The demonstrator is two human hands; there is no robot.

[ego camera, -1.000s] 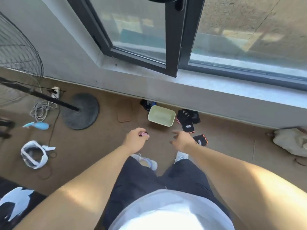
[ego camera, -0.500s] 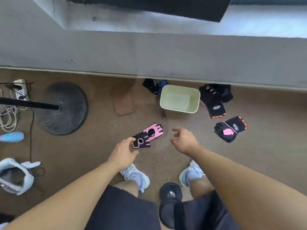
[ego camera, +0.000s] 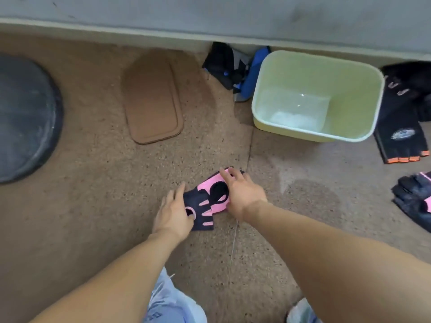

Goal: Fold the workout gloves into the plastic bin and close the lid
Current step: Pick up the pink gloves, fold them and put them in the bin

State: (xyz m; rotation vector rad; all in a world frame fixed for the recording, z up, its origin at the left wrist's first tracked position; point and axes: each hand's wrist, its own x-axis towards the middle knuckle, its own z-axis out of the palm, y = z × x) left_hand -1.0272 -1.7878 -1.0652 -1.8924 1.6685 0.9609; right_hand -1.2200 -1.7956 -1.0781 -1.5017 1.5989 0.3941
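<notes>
A pink and black workout glove [ego camera: 205,201] lies flat on the brown floor in front of me. My left hand [ego camera: 173,210] rests on its wrist end, fingers stretched out. My right hand [ego camera: 242,192] presses on its pink finger end with straight fingers. The pale green plastic bin [ego camera: 261,108] stands open with nothing in it by the wall, up and to the right. A brown lid [ego camera: 151,96] lies flat on the floor to the bin's left. A black glove with orange finger edges [ego camera: 398,141] lies right of the bin. Another black and pink glove [ego camera: 415,201] lies at the right edge.
A round dark fan base [ego camera: 25,117] sits on the floor at the left. Black and blue gloves [ego camera: 235,68] are wedged between the bin and the grey wall [ego camera: 210,15]. More black gloves [ego camera: 410,75] lie beyond the bin's right side. My shoes [ego camera: 172,301] show at the bottom.
The camera has dropped closer to the floor. Both hands have come down onto the pink and black glove, which was only at my left fingertips half a second ago.
</notes>
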